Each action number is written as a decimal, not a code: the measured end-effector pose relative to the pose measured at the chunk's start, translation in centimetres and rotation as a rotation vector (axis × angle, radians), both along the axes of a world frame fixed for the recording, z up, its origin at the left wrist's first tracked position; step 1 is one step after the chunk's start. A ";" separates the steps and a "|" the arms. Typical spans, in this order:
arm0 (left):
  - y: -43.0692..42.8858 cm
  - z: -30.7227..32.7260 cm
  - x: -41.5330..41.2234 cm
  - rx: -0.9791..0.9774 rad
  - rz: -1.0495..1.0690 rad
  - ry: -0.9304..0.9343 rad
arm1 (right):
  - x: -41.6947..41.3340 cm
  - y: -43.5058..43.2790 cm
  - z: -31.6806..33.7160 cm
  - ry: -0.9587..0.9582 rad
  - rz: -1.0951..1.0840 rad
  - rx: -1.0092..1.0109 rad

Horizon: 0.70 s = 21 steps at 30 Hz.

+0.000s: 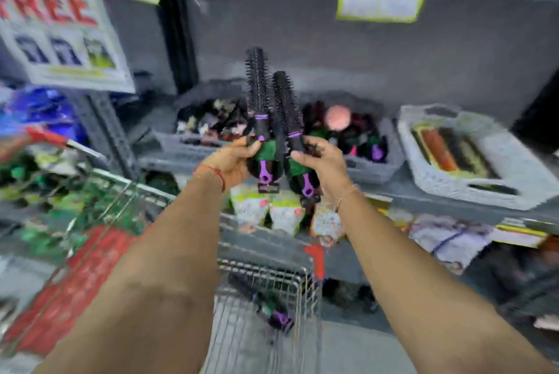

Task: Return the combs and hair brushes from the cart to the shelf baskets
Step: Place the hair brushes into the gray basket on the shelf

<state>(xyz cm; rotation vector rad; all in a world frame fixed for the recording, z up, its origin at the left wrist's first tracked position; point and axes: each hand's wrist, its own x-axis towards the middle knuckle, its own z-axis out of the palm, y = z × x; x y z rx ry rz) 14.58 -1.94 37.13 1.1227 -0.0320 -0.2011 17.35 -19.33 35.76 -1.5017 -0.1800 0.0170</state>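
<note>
Two black round hair brushes with purple handles and green card labels are held upright in front of the shelf. My left hand (231, 160) grips the left brush (257, 92) by its handle. My right hand (323, 161) grips the right brush (286, 101) the same way. The two brushes touch side by side. Behind them stand two grey shelf baskets, a left one (187, 143) and a middle one (378, 166) holding dark brushes and combs. Another black and purple brush (266, 304) lies in the wire cart (272, 276) below my arms.
A white woven basket (472, 192) with long orange and green items sits at the right of the shelf. A "FREE" poster (57, 19) hangs at upper left. Packaged goods hang below the shelf edge. A red and green load fills the cart's left part. The picture is blurred.
</note>
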 end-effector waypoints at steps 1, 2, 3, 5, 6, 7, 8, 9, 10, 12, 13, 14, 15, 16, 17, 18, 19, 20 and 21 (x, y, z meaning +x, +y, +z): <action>-1.4 1.5 1.6 0.052 0.017 0.004 | 0.5 -1.3 1.6 -0.035 -0.058 0.004; -2.6 3.0 3.3 0.099 0.032 0.010 | 1.3 -2.7 3.0 -0.065 -0.119 0.019; -3.8 4.0 4.6 0.107 0.055 0.012 | 2.1 -3.9 3.7 -0.081 -0.167 0.037; -5.9 5.4 7.5 0.183 0.082 0.008 | 4.1 -6.8 5.0 -0.090 -0.278 0.024; -6.8 5.6 8.8 0.259 0.109 0.011 | 5.3 -8.1 5.2 -0.080 -0.337 -0.007; -7.2 5.6 10.1 0.391 0.156 0.036 | 6.3 -9.1 5.0 -0.069 -0.395 -0.038; -8.2 5.3 11.5 0.547 0.214 0.079 | 7.5 -10.4 4.5 -0.046 -0.448 -0.064; -9.0 5.1 12.4 0.721 0.213 0.114 | 8.6 -11.3 3.8 -0.023 -0.481 -0.087; -9.7 4.6 13.1 0.880 0.197 0.167 | 9.8 -12.1 3.0 0.003 -0.501 -0.119; -11.1 3.7 14.3 1.141 0.227 0.216 | 12.1 -13.1 1.1 0.061 -0.517 -0.218; -11.7 3.2 14.9 1.226 0.230 0.224 | 13.1 -13.4 0.5 0.091 -0.515 -0.270; -12.0 2.8 15.4 1.278 0.225 0.256 | 13.5 -13.4 0.2 0.121 -0.495 -0.310; -12.4 2.2 16.1 1.321 0.206 0.269 | 14.1 -13.5 -0.2 0.148 -0.471 -0.360; -12.6 1.5 16.6 1.324 0.218 0.296 | 14.4 -13.5 -0.4 0.171 -0.438 -0.440; -12.8 0.6 17.2 1.356 0.222 0.307 | 14.5 -13.4 -0.8 0.190 -0.401 -0.548; -13.1 0.0 17.3 1.266 0.253 0.371 | 14.4 -13.2 -1.0 0.199 -0.361 -0.667; -13.2 -0.7 17.9 1.284 0.235 0.347 | 14.3 -12.9 -1.1 0.182 -0.346 -0.771; -13.5 -1.2 18.0 1.244 0.284 0.347 | 14.2 -12.5 -1.3 0.165 -0.339 -0.849; -13.3 -1.5 18.0 1.313 0.315 0.370 | 13.8 -12.0 -1.4 0.146 -0.342 -0.920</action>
